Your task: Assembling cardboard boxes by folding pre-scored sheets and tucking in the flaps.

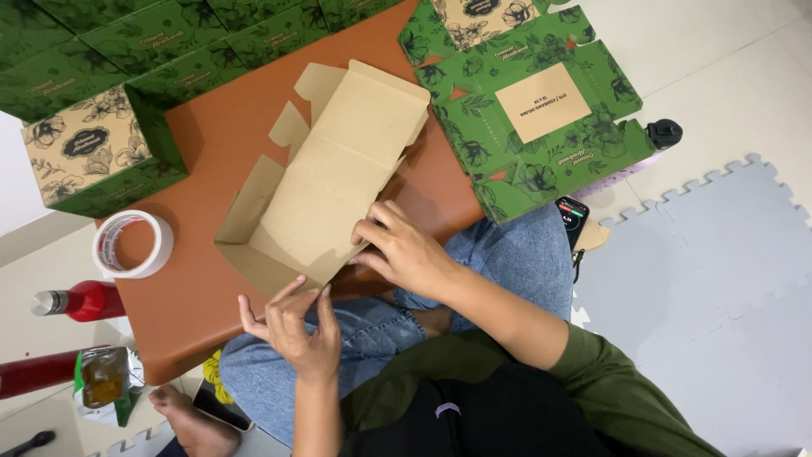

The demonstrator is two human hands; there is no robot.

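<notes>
- Cardboard box (326, 182), half folded, plain brown inside facing up, lies on the brown surface (194, 296) with its near corner at the edge closest to the person; flaps at the far end stand partly raised.
- Surface is a low reddish-brown top set over the person's lap, blue jeans (516, 258) showing beneath it.
- Flat unfolded box (529, 101), green with a floral print and a tan panel, lies at the right end of the surface, overhanging it.
- Stack of green boxes (161, 38) runs along the far left; one folded box (97, 152) with a tan floral lid sits in front of it.
- Right hand (410, 250) rests on the cardboard box's near right edge, fingers bent and pressing the wall; grip is partial, not closed around it.
- Left hand (292, 326) sits just below the near corner, fingers loosely curled, fingertips touching the box edge, holding nothing else.
- Tape roll (133, 245), white, lies flat left of the box, apart from it.
- Red bottle (80, 302) lies on the floor at left.
- Phone (573, 218) lies by the right knee.
</notes>
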